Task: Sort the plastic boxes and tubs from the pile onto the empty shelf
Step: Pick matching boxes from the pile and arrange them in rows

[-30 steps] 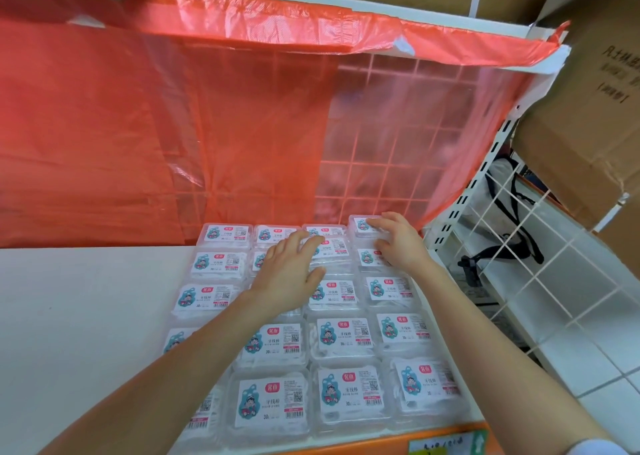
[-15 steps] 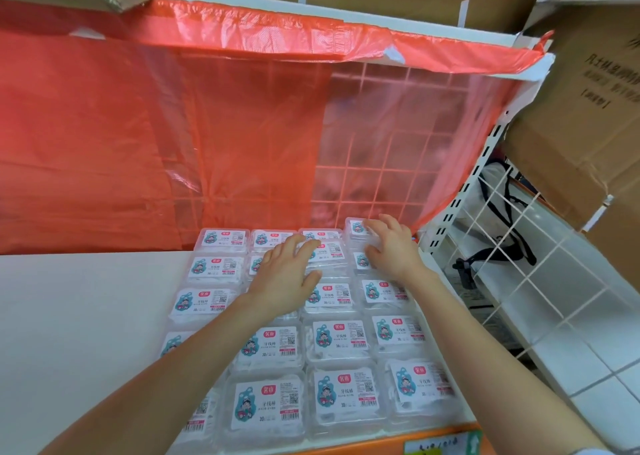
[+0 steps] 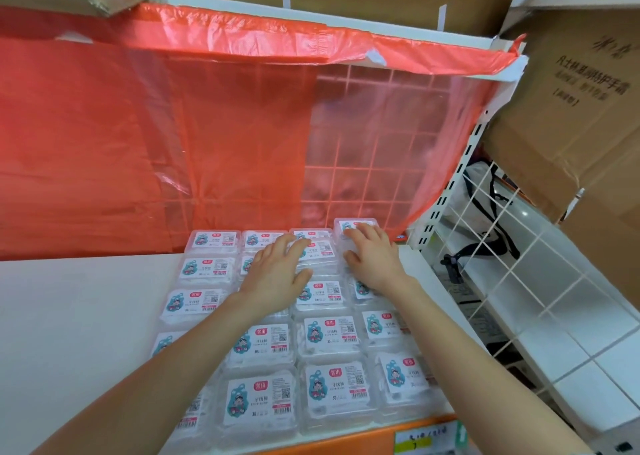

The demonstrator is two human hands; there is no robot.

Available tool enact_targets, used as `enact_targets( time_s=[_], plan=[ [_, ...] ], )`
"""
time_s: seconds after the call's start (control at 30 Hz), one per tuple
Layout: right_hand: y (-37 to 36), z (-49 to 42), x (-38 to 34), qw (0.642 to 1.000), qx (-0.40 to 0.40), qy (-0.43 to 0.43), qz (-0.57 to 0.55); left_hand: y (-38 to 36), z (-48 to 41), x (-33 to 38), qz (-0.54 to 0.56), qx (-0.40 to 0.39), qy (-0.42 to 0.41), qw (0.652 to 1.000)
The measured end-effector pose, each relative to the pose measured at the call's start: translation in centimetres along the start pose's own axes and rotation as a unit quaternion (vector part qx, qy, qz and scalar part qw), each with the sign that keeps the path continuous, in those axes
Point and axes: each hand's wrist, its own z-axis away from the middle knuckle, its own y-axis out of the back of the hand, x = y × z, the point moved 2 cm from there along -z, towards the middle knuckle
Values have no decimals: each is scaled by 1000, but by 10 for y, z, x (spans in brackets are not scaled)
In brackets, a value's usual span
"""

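Several clear plastic boxes (image 3: 334, 388) with white and teal labels lie in rows on the right part of the white shelf (image 3: 79, 316). My left hand (image 3: 277, 274) lies flat with spread fingers on boxes in the middle rows. My right hand (image 3: 372, 255) rests on the back right box (image 3: 346, 227), which sits a little higher than its neighbours; its fingers lie fairly straight over the lid and the thumb presses the box's left side. The boxes under both hands are partly hidden.
Red plastic sheeting (image 3: 173, 135) hangs over the wire back of the shelf. Cardboard boxes (image 3: 575, 108) stand above and to the right. A white wire grid panel (image 3: 519, 264) closes the right side. An orange price strip (image 3: 398, 435) runs along the front edge.
Both hands have stayed on the back rows of boxes, with the right hand shifting slightly over the back right box. The camera has tilted a little.
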Motion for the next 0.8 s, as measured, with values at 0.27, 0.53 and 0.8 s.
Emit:
enact_targets(
  time_s=[0.27,0.53,0.8],
  plan=[
    [-6,5,1,1000,-2,-3,-14,4,-4,1,30,-4,7,1000],
    [-9,6,2,999,-6,-6,-34,8,-30,3,46,0,33,998],
    [-9,6,4,999,-3,-6,-44,6,-36,14,-42,21,33,998]
  ],
)
